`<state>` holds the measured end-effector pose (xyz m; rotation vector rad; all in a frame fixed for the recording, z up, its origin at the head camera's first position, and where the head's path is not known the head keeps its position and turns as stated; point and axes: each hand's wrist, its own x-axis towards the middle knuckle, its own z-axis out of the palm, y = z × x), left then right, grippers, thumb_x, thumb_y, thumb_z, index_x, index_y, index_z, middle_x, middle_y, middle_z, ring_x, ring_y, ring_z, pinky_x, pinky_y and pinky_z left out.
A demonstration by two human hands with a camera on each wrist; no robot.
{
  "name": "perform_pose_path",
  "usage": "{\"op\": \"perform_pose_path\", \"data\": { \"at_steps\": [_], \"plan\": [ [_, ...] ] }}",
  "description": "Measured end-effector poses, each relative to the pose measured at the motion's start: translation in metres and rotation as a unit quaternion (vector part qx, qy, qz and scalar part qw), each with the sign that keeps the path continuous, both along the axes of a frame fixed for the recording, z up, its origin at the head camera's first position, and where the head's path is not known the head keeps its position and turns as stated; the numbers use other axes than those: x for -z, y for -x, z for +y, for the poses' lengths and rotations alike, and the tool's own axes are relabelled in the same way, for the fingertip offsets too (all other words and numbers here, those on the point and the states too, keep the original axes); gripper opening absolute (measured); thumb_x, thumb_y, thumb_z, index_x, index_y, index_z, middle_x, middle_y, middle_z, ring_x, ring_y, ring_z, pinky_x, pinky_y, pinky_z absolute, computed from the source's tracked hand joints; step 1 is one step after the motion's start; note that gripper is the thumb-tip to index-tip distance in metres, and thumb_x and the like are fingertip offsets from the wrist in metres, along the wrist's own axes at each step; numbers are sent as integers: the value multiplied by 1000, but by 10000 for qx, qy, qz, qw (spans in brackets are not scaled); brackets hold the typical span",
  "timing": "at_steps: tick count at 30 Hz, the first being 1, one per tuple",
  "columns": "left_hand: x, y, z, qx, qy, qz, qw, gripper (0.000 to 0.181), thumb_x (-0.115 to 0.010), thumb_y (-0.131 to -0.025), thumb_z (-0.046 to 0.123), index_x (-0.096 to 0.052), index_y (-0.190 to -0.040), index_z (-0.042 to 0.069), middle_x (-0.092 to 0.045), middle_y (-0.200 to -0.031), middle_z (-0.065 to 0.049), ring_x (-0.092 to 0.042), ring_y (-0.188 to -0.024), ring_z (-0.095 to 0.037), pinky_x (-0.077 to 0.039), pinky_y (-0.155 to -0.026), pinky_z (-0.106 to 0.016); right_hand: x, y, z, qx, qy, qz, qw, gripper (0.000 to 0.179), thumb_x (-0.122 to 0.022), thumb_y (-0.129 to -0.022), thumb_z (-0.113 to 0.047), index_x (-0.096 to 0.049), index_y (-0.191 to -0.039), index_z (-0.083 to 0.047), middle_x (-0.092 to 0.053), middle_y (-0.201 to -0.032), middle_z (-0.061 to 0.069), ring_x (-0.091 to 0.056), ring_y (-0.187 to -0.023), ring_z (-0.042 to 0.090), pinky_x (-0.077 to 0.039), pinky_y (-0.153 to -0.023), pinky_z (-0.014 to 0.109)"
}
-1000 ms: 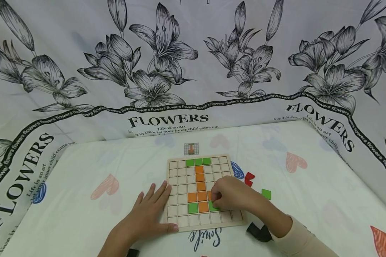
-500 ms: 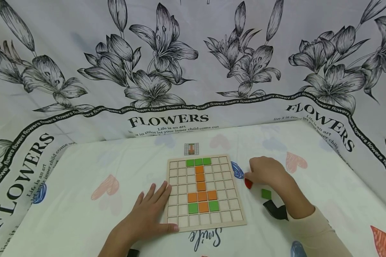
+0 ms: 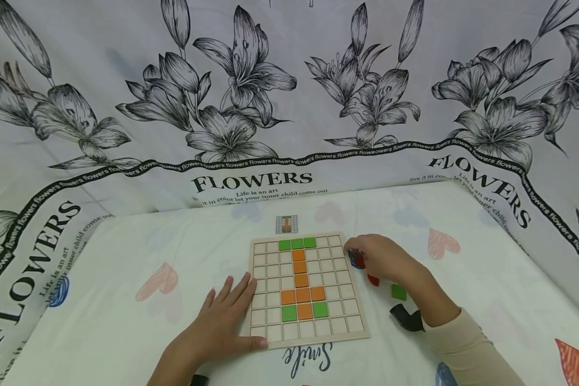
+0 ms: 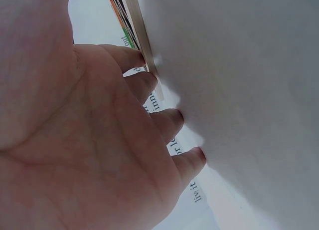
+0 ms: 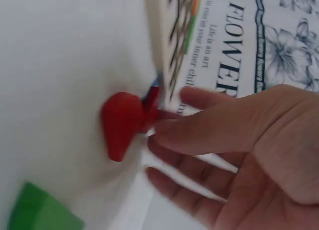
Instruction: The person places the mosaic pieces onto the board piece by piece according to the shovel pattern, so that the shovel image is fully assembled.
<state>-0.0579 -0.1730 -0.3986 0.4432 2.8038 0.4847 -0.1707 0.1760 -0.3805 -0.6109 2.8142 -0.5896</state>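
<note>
A square wooden grid board (image 3: 339,325) lies on the cloth, with green tiles (image 3: 296,244) along its far row and orange tiles (image 3: 302,295) down the middle. My left hand (image 3: 219,321) rests spread beside the board's left edge, fingertips and thumb touching its rim. Right of the board, my right hand (image 3: 388,257) pinches a small red piece (image 5: 151,109) between thumb and index finger. Another red piece (image 5: 119,121) lies on the cloth just below that hand, partly rounded in outline. Closer to the right wrist lies a loose green tile (image 3: 399,291).
Behind the board is a small picture card (image 3: 287,224) with a coloured grid pattern. A black strap piece (image 3: 407,318) shows by the right wrist. White cloth with printed hearts (image 3: 444,244) covers the table, and a flower-printed curtain (image 3: 251,107) stands behind.
My right hand went from a green tile on the board to the red pieces at right, then lifted one slightly toward the board. The left hand stayed still.
</note>
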Motion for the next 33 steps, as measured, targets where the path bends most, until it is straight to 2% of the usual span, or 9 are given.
{"op": "perform_pose_path", "data": {
  "at_steps": [3,7,9,11,14,17,19,24,33],
  "plan": [
    [1,0,1,1,29,-22,10000,117,-65,-71,81,-28,-160,15,-18,-166,-2,-10,-151,-38,-10,-114,-67,2,1,0,3,113,267,9996,43,-60,-85,14,-70,-120,-9,-69,-110,7,-56,-91,23,-53,-78,39],
    [1,1,2,1,61,-50,10000,117,-64,-71,83,-27,-160,16,-17,-166,0,-9,-152,-36,-9,-115,-66,2,1,4,126,-106,249,9996,14,-71,-91,-8,-70,-105,-6,-64,-87,3,-55,-76,18,-51,-67,37],
    [0,1,2,0,83,-58,9999,117,-64,-71,83,-27,-160,16,-17,-167,0,-9,-152,-36,-9,-115,-65,1,0,6,-11,-111,89,9999,11,-75,-89,-12,-70,-99,-9,-59,-84,0,-52,-72,16,-48,-64,34],
    [-1,1,2,-2,97,-65,9999,117,-64,-71,82,-27,-160,16,-16,-167,0,-9,-152,-36,-8,-115,-65,0,0,8,-247,33,-78,9997,11,-76,-87,-5,-70,-93,-12,-57,-84,-2,-51,-73,16,-47,-63,32],
    [-1,1,2,-6,121,-57,9999,117,-65,-71,82,-27,-160,16,-17,-166,0,-9,-152,-36,-9,-115,-66,-1,0,11,-702,378,-68,9968,32,-67,-82,15,-72,-84,-17,-56,-94,-2,-53,-82,16,-49,-69,31],
    [-1,1,2,-2,133,-39,9999,117,-65,-71,81,-27,-160,16,-17,-166,-1,-9,-152,-36,-9,-115,-66,-2,1,13,-858,599,62,9945,42,-57,-81,24,-70,-77,-16,-57,-98,-1,-56,-85,20,-50,-71,33],
    [0,1,2,1,137,-23,9999,117,-65,-71,82,-27,-160,16,-17,-166,-1,-9,-152,-36,-9,-115,-66,-3,2,14,-760,564,159,9954,37,-55,-83,20,-69,-79,-14,-59,-98,1,-56,-85,21,-51,-73,35],
    [0,2,1,8,152,8,9999,117,-64,-71,82,-27,-160,16,-17,-166,-1,-10,-152,-36,-10,-115,-66,-3,3,13,-349,230,-47,9991,6,-70,-90,-5,-67,-89,-11,-59,-84,-1,-52,-75,17,-48,-67,34],
    [1,1,0,-13,130,-14,9999,118,-64,-71,83,-27,-160,15,-17,-166,-1,-10,-152,-37,-10,-115,-66,-2,1,11,-681,597,-344,9953,17,-72,-86,5,-71,-96,-9,-59,-91,0,-52,-80,18,-48,-71,33]
  ]
}}
